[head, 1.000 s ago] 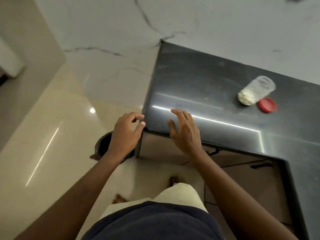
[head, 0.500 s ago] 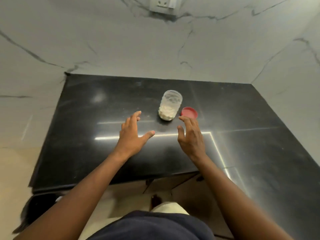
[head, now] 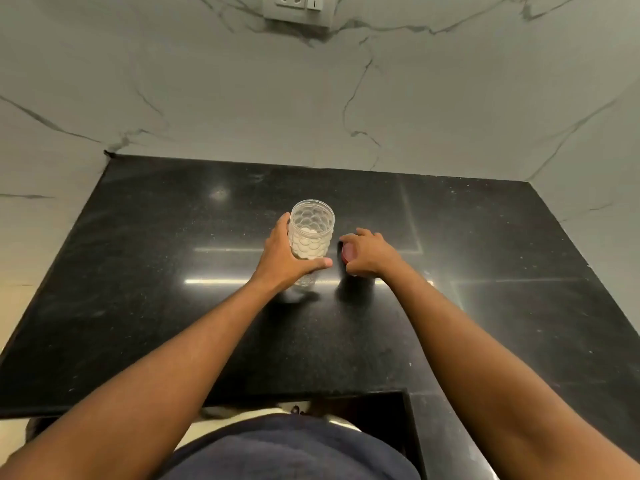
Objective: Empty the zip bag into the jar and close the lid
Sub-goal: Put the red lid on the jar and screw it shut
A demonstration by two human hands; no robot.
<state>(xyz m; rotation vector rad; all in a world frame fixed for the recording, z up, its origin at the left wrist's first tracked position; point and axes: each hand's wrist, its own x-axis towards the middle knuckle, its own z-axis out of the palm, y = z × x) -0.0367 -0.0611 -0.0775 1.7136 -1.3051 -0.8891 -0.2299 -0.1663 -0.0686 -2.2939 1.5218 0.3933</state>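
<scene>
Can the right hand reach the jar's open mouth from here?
Probably yes: the right hand, gripping the round red lid, sits beside the clear dimpled plastic jar; the left hand holds its side, leaving the mouth uncovered.

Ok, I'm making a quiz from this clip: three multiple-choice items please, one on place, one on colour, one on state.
1. Where is the lid relative to the jar? A) on it B) to its right, under the right hand C) behind it
2. Lid colour? A) red B) blue C) white
3. The jar's mouth is: A) open B) capped C) covered by a palm
Answers: B, its edge shows beneath that hand's fingers; A, that edge is red; A, the rim is bare and the left hand grips only the side.
</scene>
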